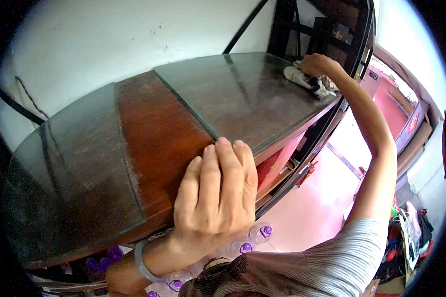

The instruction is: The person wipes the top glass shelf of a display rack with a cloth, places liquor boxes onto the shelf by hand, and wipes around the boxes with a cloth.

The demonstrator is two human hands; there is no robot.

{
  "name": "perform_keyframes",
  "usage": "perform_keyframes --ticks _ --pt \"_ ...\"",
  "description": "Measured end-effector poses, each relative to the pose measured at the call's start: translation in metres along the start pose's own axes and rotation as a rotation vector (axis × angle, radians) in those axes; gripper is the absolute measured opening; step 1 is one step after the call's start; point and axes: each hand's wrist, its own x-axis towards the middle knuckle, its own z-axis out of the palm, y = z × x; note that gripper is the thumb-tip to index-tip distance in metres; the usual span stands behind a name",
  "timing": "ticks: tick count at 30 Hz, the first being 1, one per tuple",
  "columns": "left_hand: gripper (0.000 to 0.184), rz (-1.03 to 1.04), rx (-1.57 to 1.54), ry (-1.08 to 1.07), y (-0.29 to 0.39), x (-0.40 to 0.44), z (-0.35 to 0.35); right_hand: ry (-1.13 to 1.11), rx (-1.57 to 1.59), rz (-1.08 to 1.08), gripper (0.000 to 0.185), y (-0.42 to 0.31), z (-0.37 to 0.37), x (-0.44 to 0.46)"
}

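Left hand (216, 195), open, rests on the tabletop's (164, 195) front edge; right hand (320, 65) grips a rumpled cloth (298, 76) at the right glass panel's (203, 89) far end, the hazy wood strip (146, 119) apparently only partly clean.

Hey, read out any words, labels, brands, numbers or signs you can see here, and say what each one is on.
No text can be read clearly.
Pale markings on the dark item in the black shelving: too blurred to read.
Red sign on the panel beyond the pink floor: too small and blurred to read.
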Motion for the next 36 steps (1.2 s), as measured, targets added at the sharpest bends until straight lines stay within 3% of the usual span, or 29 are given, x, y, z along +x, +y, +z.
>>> perform_keyframes --ticks 1,6,9,11,13,15,18,21,24,25,28,29,32,34,36 --pt "0.011 0.000 0.005 0.025 0.001 -0.001 0.002 -0.049 0.044 0.095 0.021 -0.015 -0.018 0.000" --pt "0.011 -0.020 -0.009 0.054 0.002 -0.002 0.004 0.034 0.077 0.007 0.023 -0.057 -0.078 -0.003" --pt "0.011 -0.024 -0.020 0.040 0.002 -0.001 0.003 0.544 0.109 -0.222 0.026 -0.022 -0.092 -0.010" --pt "0.011 -0.024 -0.027 0.019 0.001 -0.001 0.002 0.454 0.329 0.198 0.040 -0.009 -0.114 -0.016" --pt "0.012 -0.016 -0.034 0.008 0.000 -0.001 0.001 0.628 0.394 0.414 0.051 0.010 -0.115 -0.013" --pt "0.013 -0.022 -0.033 0.011 0.001 0.000 0.000 0.740 1.095 0.712 0.061 0.021 -0.118 -0.017" --pt "0.014 -0.007 -0.017 0.012 0.000 -0.002 0.001 0.504 0.216 0.534 0.029 0.035 -0.129 0.000" --pt "0.015 -0.005 -0.027 0.006 -0.001 0.000 0.000 0.821 0.665 0.872 0.044 0.003 -0.170 -0.017" --pt "0.015 -0.006 -0.017 -0.003 0.000 -0.001 -0.001 0.852 0.692 0.902 0.052 -0.013 -0.184 -0.025" --pt "0.015 -0.002 -0.014 -0.001 0.000 -0.001 -0.001 0.947 0.609 0.880 0.051 -0.001 -0.175 -0.019" --pt "0.015 -0.010 -0.009 0.006 -0.001 -0.001 0.000 1.016 0.829 0.587 0.048 -0.025 -0.204 -0.061" --pt "0.015 -0.011 -0.009 0.006 -0.001 -0.001 0.000 0.924 0.948 0.620 0.047 -0.022 -0.199 -0.059" --pt "0.014 -0.012 -0.013 -0.006 0.000 -0.001 0.000 0.264 0.861 0.228 0.082 -0.016 -0.162 -0.058" --pt "0.014 -0.002 -0.013 -0.020 -0.002 0.000 -0.001 0.199 0.775 0.321 0.101 -0.056 -0.165 -0.065" --pt "0.014 -0.016 -0.024 -0.020 -0.001 0.001 -0.001 0.005 0.861 0.230 0.109 -0.091 -0.169 -0.071"
